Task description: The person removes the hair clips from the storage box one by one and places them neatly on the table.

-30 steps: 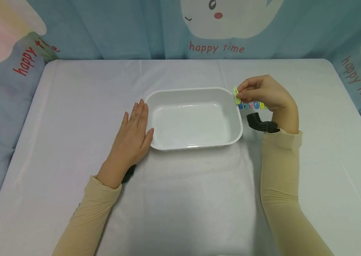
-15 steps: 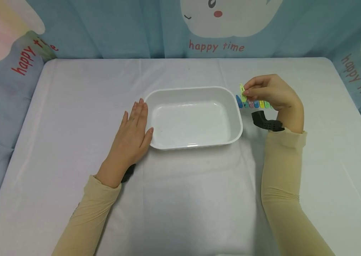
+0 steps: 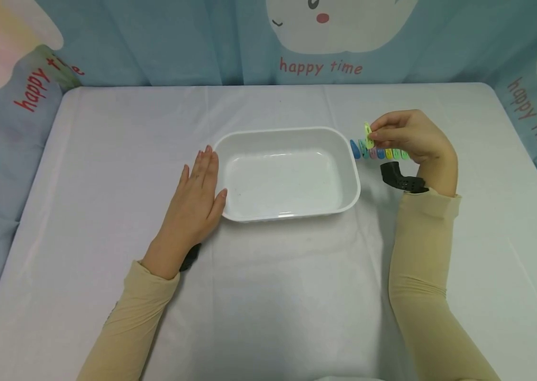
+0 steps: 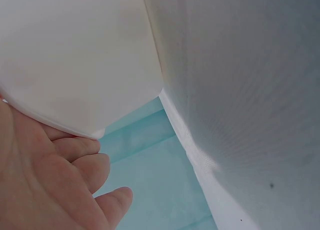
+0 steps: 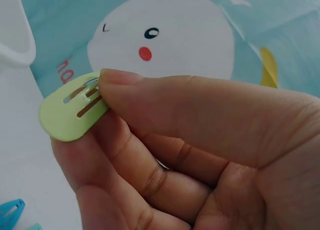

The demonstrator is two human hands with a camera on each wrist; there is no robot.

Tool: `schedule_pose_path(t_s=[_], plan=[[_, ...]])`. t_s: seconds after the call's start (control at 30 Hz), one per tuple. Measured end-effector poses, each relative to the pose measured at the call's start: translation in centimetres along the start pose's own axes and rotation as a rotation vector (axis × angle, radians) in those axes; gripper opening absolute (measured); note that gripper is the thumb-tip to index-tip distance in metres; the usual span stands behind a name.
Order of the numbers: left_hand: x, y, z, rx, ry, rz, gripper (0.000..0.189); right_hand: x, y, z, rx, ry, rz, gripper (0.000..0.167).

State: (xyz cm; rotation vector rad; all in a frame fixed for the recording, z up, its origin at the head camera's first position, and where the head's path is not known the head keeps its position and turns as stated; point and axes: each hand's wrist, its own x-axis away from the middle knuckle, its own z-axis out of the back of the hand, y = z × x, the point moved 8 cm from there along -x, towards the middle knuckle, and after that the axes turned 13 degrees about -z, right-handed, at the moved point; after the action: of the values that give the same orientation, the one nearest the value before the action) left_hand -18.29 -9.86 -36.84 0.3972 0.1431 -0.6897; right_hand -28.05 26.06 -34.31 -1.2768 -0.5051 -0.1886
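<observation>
My right hand pinches a yellow-green snap hair clip between thumb and fingers, right of the white tray. Seen in the right wrist view, the slotted hair clip has its narrower end under the thumb. Below that hand lies a row of several coloured hair clips, with a blue hair clip at its left end by the tray's rim. The right hand may hide part of the row. My left hand rests against the tray's left side with straight fingers, touching its rim.
White cloth covers the table under the tray. A blue printed curtain hangs behind the table and along both sides. At the bottom edge a sliver of a white object shows.
My right hand has moved right, away from the tray's rim, with the yellow-green hair clip still pinched. More of the row's left end shows now. My left hand has stayed at the tray.
</observation>
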Motion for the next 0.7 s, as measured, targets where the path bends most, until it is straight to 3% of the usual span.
schedule_pose_path(t_s=[0.7], plan=[[0.0,0.0,0.0,0.009,0.014,-0.008,0.062,0.5,1.5,2.6,-0.149,0.037,-0.024,0.007]])
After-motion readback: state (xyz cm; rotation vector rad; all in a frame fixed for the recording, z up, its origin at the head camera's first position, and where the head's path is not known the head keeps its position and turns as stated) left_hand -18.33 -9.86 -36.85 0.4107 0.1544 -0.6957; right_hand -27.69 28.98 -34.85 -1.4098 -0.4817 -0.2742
